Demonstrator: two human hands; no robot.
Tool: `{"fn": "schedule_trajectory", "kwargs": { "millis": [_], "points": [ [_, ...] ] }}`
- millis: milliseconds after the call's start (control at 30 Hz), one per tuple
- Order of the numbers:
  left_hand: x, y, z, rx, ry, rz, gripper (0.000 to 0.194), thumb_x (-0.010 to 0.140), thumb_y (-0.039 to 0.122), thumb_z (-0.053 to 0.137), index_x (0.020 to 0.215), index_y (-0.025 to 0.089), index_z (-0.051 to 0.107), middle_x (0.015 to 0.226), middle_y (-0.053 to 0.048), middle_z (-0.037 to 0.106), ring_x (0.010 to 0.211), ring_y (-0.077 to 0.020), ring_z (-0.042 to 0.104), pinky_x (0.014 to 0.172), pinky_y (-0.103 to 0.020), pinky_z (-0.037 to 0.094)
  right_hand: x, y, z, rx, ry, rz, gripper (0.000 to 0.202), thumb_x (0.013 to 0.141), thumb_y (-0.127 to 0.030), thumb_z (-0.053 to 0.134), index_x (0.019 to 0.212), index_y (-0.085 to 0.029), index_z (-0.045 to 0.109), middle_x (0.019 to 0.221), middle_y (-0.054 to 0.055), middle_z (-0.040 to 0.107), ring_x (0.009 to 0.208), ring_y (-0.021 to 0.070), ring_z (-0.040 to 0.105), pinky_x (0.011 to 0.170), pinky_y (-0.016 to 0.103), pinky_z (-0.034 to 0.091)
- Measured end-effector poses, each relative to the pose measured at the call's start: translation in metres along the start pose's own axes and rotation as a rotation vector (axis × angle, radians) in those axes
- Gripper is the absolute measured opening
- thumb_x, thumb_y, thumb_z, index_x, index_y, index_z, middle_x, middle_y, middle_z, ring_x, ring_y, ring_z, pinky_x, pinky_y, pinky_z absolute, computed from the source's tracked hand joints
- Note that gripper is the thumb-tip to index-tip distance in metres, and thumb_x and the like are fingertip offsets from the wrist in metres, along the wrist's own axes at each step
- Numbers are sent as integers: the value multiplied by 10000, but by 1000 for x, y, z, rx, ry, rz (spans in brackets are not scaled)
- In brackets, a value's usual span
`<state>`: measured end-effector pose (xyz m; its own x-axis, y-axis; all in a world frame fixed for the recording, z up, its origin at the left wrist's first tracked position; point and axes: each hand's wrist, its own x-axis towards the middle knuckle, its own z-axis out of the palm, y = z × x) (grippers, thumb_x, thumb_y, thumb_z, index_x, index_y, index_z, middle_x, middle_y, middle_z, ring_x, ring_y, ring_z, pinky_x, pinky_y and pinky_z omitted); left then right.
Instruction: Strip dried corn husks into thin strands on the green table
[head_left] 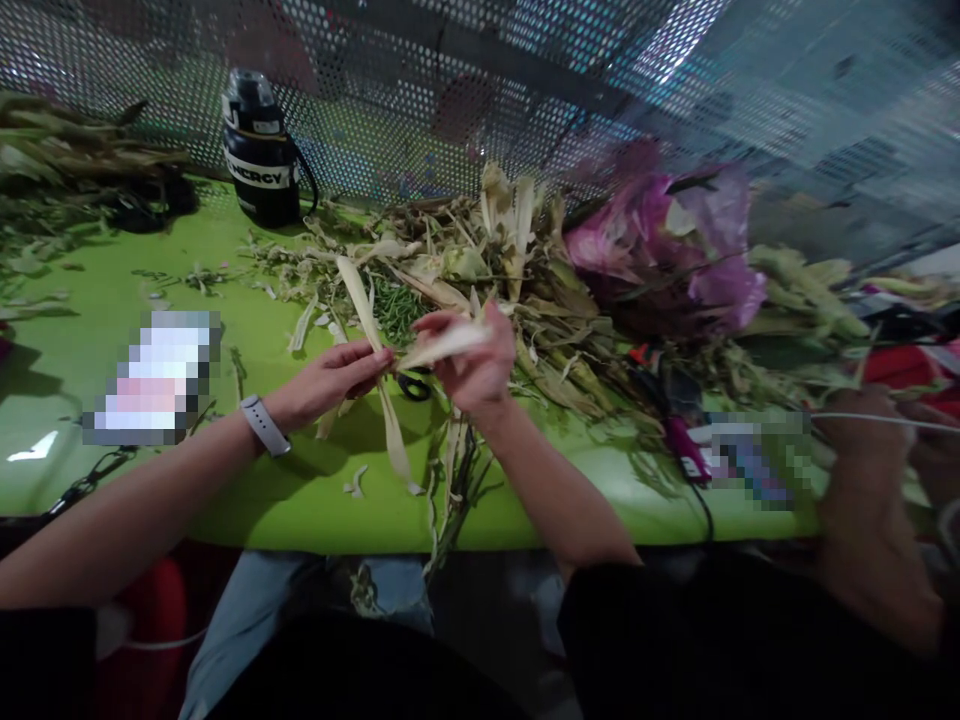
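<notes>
My left hand (341,378), with a white band on its wrist, pinches a long dried corn husk strip (358,298). One end sticks up and away from me, and another length hangs down toward the table's front edge. My right hand (484,368) is closed around a pale husk piece (454,342) that is smeared by motion. Its tip meets the fingertips of my left hand. Below and between the hands is a black ring-shaped handle (414,385), mostly covered. Thin green stems (399,308) lie just beyond the hands.
A heap of dried husks (570,375) spreads behind my hands, beside a pink plastic bag (645,245). A black bottle (262,160) stands at the back left. A blurred-out phone-like screen (157,375) lies left. At right are a purple-handled tool (686,450) and another person's arm (862,500).
</notes>
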<state>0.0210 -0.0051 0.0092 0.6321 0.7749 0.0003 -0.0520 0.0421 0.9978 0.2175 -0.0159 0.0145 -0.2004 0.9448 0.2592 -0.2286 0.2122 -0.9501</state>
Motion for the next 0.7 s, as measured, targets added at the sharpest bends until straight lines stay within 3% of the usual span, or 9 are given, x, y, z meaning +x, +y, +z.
{"fn": "schedule_trajectory", "kwargs": {
  "millis": [67,133,267,467,533,600,700],
  "points": [
    [-2,1,4,55,-80,-19,314,884,472,589,839,163,629,610,34,428,520,-75,341,473,-216,246,2,-1,5,48,-46,210,680,860,-750,362,871,-164,706,509,-28,459,427,94,376,436,246,376],
    [-3,2,8,103,-164,-18,314,889,469,583,864,160,632,615,37,425,527,-76,351,481,-219,259,0,-2,12,12,-97,306,577,809,-712,532,856,-162,700,481,-62,411,402,65,304,404,214,302],
    [-4,3,12,179,-259,-10,331,920,451,537,777,154,564,625,32,458,557,-82,399,520,-227,321,-6,-6,23,-63,-33,249,393,725,-541,750,770,-162,660,490,-75,450,414,41,328,396,188,261],
    [-4,-1,12,115,-296,-32,307,909,430,574,780,151,582,656,29,501,573,-74,419,543,-223,359,-7,0,27,-99,30,221,404,761,-576,698,745,-181,614,465,-77,443,385,55,376,384,199,327],
    [-3,-5,12,36,-258,-65,304,894,444,595,819,150,625,709,1,587,588,-80,470,555,-229,392,-4,2,23,-189,48,185,398,797,-584,654,789,-186,629,500,-61,467,421,71,426,412,211,374],
    [-1,-8,10,-72,-145,-81,288,878,440,623,883,156,672,789,-32,666,606,-89,522,564,-235,430,-1,3,17,-317,121,69,367,839,-566,610,886,-203,645,625,-16,565,559,110,545,518,242,471],
    [4,-9,5,-333,116,-35,225,861,370,667,971,177,699,899,-52,720,704,-113,623,634,-243,506,5,4,3,-444,371,-193,330,871,-516,568,1046,-240,616,979,67,653,921,191,632,804,350,540]
  ]
}}
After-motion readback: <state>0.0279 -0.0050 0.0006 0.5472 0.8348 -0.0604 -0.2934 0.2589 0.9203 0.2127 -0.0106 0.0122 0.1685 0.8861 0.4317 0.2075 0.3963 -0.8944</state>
